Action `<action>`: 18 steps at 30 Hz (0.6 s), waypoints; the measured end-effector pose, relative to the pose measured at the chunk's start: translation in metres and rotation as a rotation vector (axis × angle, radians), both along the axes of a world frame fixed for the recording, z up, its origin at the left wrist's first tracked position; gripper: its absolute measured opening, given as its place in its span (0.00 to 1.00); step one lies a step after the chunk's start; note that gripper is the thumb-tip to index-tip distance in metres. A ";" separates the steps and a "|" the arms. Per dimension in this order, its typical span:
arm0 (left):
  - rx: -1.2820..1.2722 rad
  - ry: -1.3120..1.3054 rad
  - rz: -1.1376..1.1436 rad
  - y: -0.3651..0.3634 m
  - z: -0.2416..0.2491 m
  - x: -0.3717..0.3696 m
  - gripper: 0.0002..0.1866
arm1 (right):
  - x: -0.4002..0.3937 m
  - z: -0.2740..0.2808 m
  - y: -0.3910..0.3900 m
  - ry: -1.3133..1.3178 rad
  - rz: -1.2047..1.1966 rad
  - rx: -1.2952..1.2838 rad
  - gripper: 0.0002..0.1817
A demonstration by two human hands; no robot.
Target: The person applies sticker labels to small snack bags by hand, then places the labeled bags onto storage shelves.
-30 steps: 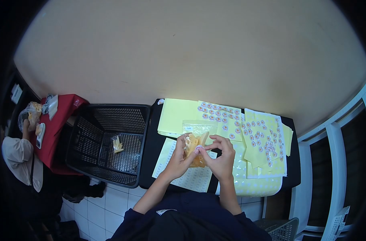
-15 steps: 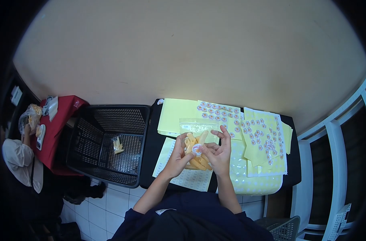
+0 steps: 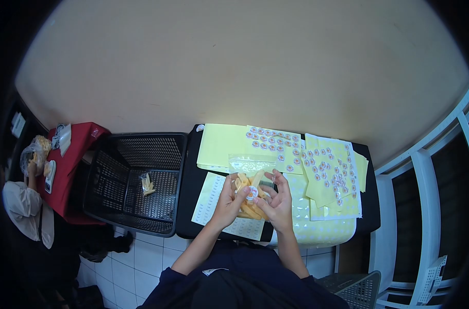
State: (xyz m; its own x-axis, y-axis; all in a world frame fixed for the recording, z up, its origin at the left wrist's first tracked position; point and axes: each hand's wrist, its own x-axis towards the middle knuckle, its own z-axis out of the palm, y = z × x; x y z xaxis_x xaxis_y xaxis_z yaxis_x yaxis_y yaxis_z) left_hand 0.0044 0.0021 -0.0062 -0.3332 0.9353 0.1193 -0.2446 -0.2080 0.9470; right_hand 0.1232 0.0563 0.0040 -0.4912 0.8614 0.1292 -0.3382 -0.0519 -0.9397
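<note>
A clear plastic bag of pale yellow stick snacks (image 3: 253, 211) is held over the front of the table. My left hand (image 3: 226, 205) grips the bag's left side, its thumb on the front. On the right side my right hand (image 3: 280, 207) holds the bag, with its thumb at the edge of a round sticker (image 3: 251, 193). That sticker lies on the bag's front between both thumbs. Above the hands, the bag's flat top (image 3: 251, 164) extends over the yellow sheets. The fingers behind the bag are partly hidden.
Sheets with round stickers (image 3: 327, 170) and a sheet of small labels (image 3: 207, 202) lie on the black-covered table. Left of it, a black crate (image 3: 108, 177) contains a small snack bag (image 3: 148, 185). A co-worker (image 3: 20, 201) handles a bag at a red table (image 3: 80, 154).
My right thumb has pressed down beside the sticker, and its fingers have drawn in round the bag's right side. The view has shifted slightly.
</note>
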 end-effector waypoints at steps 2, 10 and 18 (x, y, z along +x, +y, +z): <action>-0.006 0.011 -0.010 -0.005 0.003 0.005 0.17 | 0.002 -0.003 -0.004 0.026 0.008 -0.017 0.43; -0.025 -0.040 0.038 -0.036 -0.006 0.008 0.17 | 0.006 0.001 -0.034 0.005 0.035 -0.031 0.43; -0.032 0.067 -0.303 -0.074 -0.001 0.022 0.18 | 0.038 -0.008 -0.106 0.047 -0.225 -0.049 0.39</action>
State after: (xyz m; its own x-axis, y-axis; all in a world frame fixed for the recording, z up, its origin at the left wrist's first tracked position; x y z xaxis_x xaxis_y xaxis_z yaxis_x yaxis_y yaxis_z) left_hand 0.0263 -0.0718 -0.0072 -0.0308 0.9945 0.1005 -0.2282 -0.1049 0.9680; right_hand 0.1613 -0.0500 -0.0039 -0.2803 0.9544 0.1029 -0.3893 -0.0151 -0.9210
